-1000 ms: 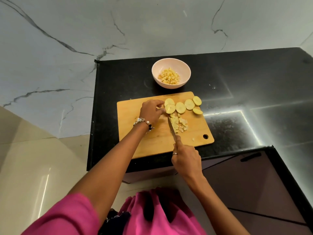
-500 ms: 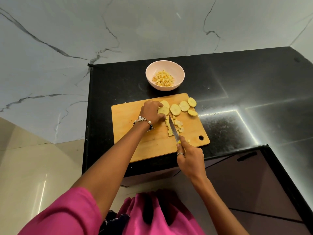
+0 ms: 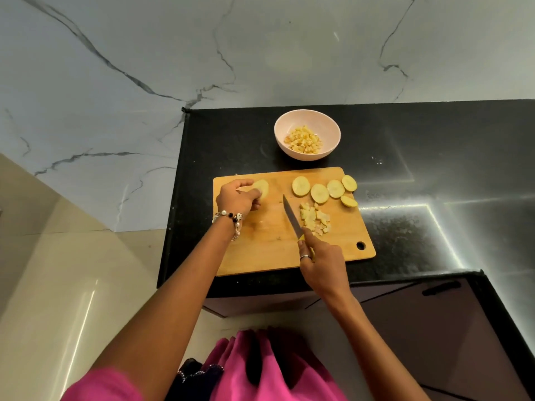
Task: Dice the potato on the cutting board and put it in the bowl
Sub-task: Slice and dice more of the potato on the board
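Potato slice, pale yellow round (image 3: pixel 261 187), pinched in left hand (image 3: pixel 237 196) over upper left of wooden cutting board (image 3: pixel 260 256). Right hand (image 3: pixel 321 260) clenched yellow-handled knife (image 3: pixel 292 217) beside diced heap (image 3: pixel 314 218). Dicing midway; next: lay slice flat, cut, fill pink bowl (image 3: pixel 289 123).

A black stone counter (image 3: pixel 434 175) with a glossy, speckled top carries two things. A wooden cutting board (image 3: pixel 269 244) lies near its front edge, its hanging hole at the near right corner. Just behind the board stands a pale pink bowl (image 3: pixel 307 117), apart from it.
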A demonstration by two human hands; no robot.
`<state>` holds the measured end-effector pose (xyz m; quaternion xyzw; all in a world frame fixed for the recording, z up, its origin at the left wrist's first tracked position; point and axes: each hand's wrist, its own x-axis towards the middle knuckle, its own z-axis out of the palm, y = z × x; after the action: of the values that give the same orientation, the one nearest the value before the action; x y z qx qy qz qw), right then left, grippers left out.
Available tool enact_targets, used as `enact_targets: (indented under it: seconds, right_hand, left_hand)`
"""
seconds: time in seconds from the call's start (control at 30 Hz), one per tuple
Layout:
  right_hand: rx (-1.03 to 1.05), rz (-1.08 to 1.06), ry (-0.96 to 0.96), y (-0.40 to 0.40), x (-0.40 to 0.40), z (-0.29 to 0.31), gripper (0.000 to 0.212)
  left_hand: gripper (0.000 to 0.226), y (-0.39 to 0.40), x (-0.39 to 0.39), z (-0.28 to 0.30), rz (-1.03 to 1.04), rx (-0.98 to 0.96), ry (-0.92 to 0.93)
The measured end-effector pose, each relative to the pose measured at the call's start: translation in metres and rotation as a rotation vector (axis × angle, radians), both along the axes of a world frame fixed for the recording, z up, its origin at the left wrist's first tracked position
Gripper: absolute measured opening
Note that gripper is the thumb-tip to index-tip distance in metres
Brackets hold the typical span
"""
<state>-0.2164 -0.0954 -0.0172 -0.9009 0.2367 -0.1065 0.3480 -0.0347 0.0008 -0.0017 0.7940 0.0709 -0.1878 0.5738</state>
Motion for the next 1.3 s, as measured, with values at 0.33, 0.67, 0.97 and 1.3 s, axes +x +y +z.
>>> enact_targets:
  seconds: [0.33, 0.67, 0.97, 1.3]
  right_hand:
    - [-0.023, -0.112, 0.075, 0.013, 0.025, -0.003, 0.040]
    - [-0.025, -0.084, 0.019, 0.007, 0.008, 0.005, 0.043]
    - [-0.036, -0.065, 0.020, 0.010, 0.014, 0.003, 0.043]
    - [-0.089, 0.043, 0.116, 0.017, 0.014, 0.006, 0.045]
  left_hand:
    - [0.017, 0.015, -0.015, -0.007, 0.018, -0.087, 0.169]
    - [0.045, 0.005, -0.021, -0.011, -0.170, 0.015, 0.046]
    - [0.022, 0.008, -0.018, -0.017, -0.435, 0.411, -0.796]
    - [0.043, 0.028, -0.029, -0.033, -0.443, 0.513, -0.677]
